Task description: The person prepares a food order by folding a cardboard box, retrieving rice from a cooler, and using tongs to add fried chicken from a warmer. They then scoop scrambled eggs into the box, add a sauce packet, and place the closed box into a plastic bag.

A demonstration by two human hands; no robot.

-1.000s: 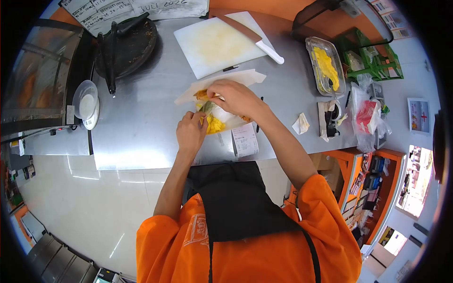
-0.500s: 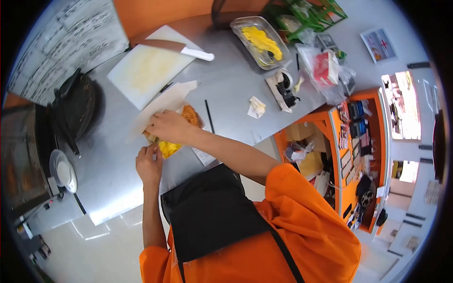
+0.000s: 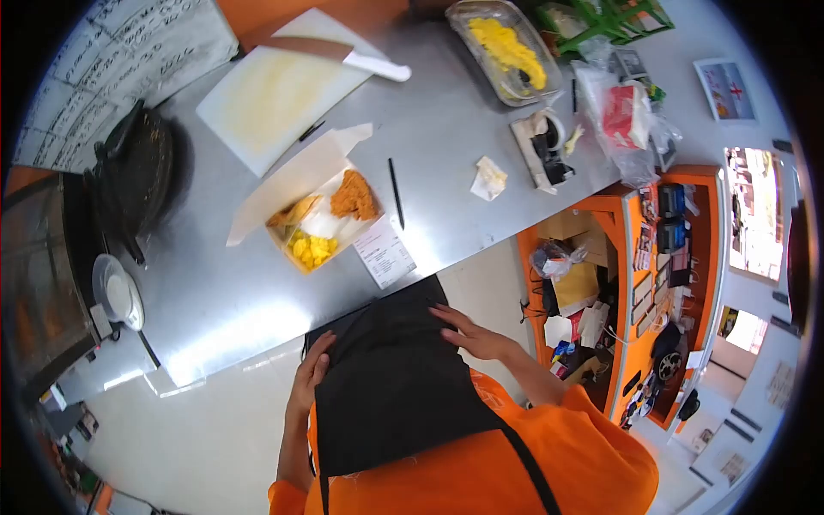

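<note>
An open food box [image 3: 258,212] stands on the steel table [image 3: 215,296], its lid folded back. Inside it are a fried piece [image 3: 353,196] at the right, a browned piece [image 3: 293,211] at the left, yellow food [image 3: 312,248] in front and something white in the middle. A printed slip [image 3: 385,253] lies against the box's right side. Off the table, my left hand [image 3: 312,371] is at the left edge of the black apron [image 3: 378,386], fingers apart and empty. My right hand [image 3: 470,333] is open at the apron's right edge, holding nothing.
A knife [image 3: 343,57] lies across the white cutting board [image 3: 275,103]. A metal tray [image 3: 493,77] with yellow food is at the back. A black round pan [image 3: 146,176] and a clear container [image 3: 113,290] are at the left. A crumpled wrapper [image 3: 489,178] and plastic bags [image 3: 618,124] lie right.
Both hands have left the food box and moved down to the apron, opening out. The box's contents and the whole slip now show. The view has shifted slightly.
</note>
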